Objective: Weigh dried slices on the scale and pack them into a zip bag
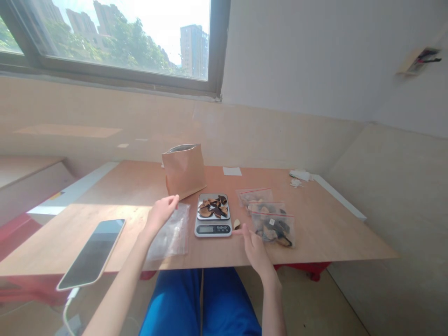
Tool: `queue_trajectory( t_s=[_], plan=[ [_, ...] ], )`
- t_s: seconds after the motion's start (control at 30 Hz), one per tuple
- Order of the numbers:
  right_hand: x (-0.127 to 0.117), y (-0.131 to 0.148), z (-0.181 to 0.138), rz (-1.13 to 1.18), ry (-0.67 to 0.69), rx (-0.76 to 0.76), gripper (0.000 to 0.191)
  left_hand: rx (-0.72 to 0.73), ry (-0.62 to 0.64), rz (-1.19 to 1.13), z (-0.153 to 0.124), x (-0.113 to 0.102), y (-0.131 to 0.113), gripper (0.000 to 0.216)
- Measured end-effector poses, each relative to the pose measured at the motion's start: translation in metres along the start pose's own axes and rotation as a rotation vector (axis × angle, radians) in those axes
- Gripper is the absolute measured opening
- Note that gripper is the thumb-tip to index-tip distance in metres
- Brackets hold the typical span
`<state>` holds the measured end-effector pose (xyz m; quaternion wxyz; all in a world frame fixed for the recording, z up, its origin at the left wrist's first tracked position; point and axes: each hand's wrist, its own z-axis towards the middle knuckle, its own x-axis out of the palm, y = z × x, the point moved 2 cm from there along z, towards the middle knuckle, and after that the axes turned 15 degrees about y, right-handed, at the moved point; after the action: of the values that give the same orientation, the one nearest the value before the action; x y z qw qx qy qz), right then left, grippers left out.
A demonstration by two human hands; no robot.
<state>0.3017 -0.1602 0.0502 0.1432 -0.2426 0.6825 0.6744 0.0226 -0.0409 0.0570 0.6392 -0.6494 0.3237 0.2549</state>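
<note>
Two hands at frame centre, either side of scale (213,220). Left hand (161,213) open, fingers loosely curled, resting on empty clear bag (170,236), gripping nothing firmly. Right hand (255,250) open and flat, fingers pointing toward scale, just beside small pale piece (237,224) on table (332,233); holding nothing. Dark dried slices (213,208) heaped on scale pan. Right of scale, three filled zip bags (273,227) overlapping, near right hand. Behind scale, kraft pouch (184,170) upright, mouth open. Lower left, phone (93,253) face up at table edge, cable trailing down. Far back, white slip (232,171) and crumpled scraps (299,177).

Step, judged: portion weighed, bagging about to begin. Next move likely calls for opening bag mouth with left hand, then lifting slices off pan without spilling.
</note>
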Motion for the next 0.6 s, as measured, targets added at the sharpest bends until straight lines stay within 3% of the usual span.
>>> queue_trajectory(
  t_s=[0.03,0.07,0.23,0.43,0.6],
  plan=[
    [0.0,0.002,-0.001,0.003,0.006,0.014,0.06,-0.027,0.133,0.116,-0.007,0.007,-0.002,0.04],
    [0.001,0.002,-0.002,0.0,0.014,0.025,0.062,-0.05,0.184,0.158,-0.014,0.014,-0.003,0.04],
    [0.002,0.003,-0.004,-0.035,0.068,0.042,0.063,-0.098,0.26,0.233,-0.038,0.048,0.005,0.033],
    [0.011,0.009,0.001,-0.04,0.103,0.016,0.056,-0.099,0.105,0.449,-0.045,0.068,0.009,0.024],
    [0.031,0.022,0.005,0.019,0.151,-0.066,0.044,-0.091,0.035,0.378,-0.054,0.064,0.003,0.024]
  ],
)
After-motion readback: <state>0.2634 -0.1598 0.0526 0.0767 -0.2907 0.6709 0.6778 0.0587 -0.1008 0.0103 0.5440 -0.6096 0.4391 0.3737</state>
